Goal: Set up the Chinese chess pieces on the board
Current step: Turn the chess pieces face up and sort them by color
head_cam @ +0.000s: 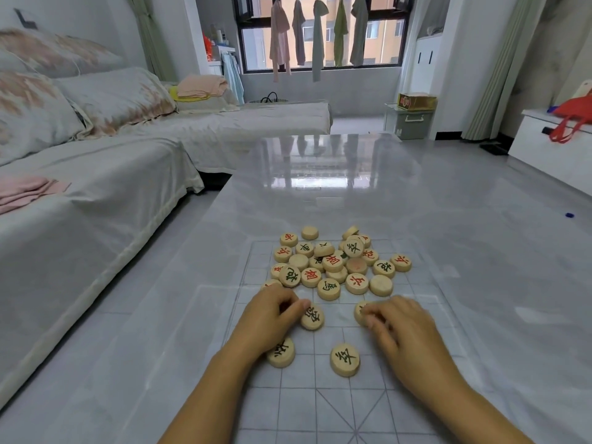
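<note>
The board (320, 408), a thin translucent sheet printed with grid lines, lies flat on a glossy grey table (480, 251), its near palace diagonals visible at the bottom of the view. A heap of round wooden pieces (336, 264), marked in red or green characters with several showing blank faces, sits on the far half of the board, some stacked or leaning on others. Three pieces lie apart from the heap on the near half: a green-marked piece (312, 316) touching the left hand's fingertips, a second green-marked piece (281, 352) partly covered by the left wrist, and a third green-marked piece (345, 360) lying free between the two forearms. The left hand (272, 315) rests palm down with fingers curled, thumb tip against the first piece; whether anything is clamped beneath the fingers cannot be told. The right hand (400, 325) is blurred, its fingers bent over a pale piece (361, 312) at its fingertips; contact is evident but a firm pinch cannot be confirmed. Left of the table stands a sofa (96, 174) under a light cover with patterned cushions. A window (320, 33) hung with clothes fills the far wall.
</note>
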Available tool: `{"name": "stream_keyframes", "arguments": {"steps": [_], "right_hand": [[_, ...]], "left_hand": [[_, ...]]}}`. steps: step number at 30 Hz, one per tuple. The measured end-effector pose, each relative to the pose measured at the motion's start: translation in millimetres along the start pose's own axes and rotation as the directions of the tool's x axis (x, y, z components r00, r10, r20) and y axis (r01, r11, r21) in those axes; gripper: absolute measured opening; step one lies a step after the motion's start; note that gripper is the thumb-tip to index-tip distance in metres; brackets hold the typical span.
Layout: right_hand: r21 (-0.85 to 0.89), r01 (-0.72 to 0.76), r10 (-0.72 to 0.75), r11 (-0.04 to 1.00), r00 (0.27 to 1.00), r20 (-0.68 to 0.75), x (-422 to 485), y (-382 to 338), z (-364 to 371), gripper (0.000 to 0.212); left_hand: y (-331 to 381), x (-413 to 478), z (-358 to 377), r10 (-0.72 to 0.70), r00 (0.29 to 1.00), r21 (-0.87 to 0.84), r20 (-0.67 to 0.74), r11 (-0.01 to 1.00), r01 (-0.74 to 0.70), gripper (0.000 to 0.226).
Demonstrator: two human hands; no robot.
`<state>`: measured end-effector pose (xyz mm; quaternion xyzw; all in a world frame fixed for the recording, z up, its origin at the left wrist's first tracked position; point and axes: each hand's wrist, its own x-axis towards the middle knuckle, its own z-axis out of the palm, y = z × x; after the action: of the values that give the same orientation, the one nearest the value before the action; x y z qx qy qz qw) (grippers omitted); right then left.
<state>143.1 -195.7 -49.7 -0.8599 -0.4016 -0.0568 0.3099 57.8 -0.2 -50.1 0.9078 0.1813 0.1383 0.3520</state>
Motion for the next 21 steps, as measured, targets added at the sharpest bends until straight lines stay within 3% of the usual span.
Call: {"name": "stream_keyframes", "arguments": {"steps": [2, 5, 8, 10, 13, 16, 19, 21], "right_hand": [[-0.039, -0.063, 0.063, 0.997, 0.998, -0.003, 16, 13, -11, 0.025], [-0.150, -0.098, 0.111, 0.984, 0.990, 0.087, 42, 30, -17, 0.033], [-0.166, -0.071, 0.103, 0.984, 0.976, 0.192, 56, 39, -14, 0.038], [-0.190, -0.068, 0.106, 0.979, 0.975, 0.194, 59, 43, -12, 0.037], [-0.219, -0.050, 0.084, 0.974, 0.985, 0.149, 55, 43, -15, 0.023], [-0.019, -0.139, 0.140, 0.990, 0.976, 0.165, 42, 41, -20, 0.025], [0.157, -0.240, 0.221, 0.958, 0.967, 0.128, 32, 43, -20, 0.009], [0.119, -0.274, 0.265, 0.954, 0.961, 0.081, 29, 48, -17, 0.006]], "left_hand": [[-3, 1, 2, -0.001, 0.999, 0.019, -0.032, 1.000, 0.001, 0.017], [-4, 1, 3, 0.002, 0.997, 0.035, -0.083, 0.999, 0.001, 0.017], [-13, 4, -6, -0.072, 0.944, 0.019, -0.322, 0.996, 0.082, 0.010], [-20, 6, -12, -0.160, 0.903, 0.015, -0.398, 0.983, 0.181, 0.015], [-25, 8, -12, -0.224, 0.909, -0.026, -0.351, 0.973, 0.230, 0.033], [-25, 8, -10, -0.216, 0.932, -0.019, -0.291, 0.975, 0.220, 0.041], [-24, 8, -10, -0.236, 0.937, -0.003, -0.258, 0.970, 0.244, 0.039], [-24, 7, -10, -0.230, 0.939, 0.017, -0.255, 0.970, 0.242, 0.029]]}}
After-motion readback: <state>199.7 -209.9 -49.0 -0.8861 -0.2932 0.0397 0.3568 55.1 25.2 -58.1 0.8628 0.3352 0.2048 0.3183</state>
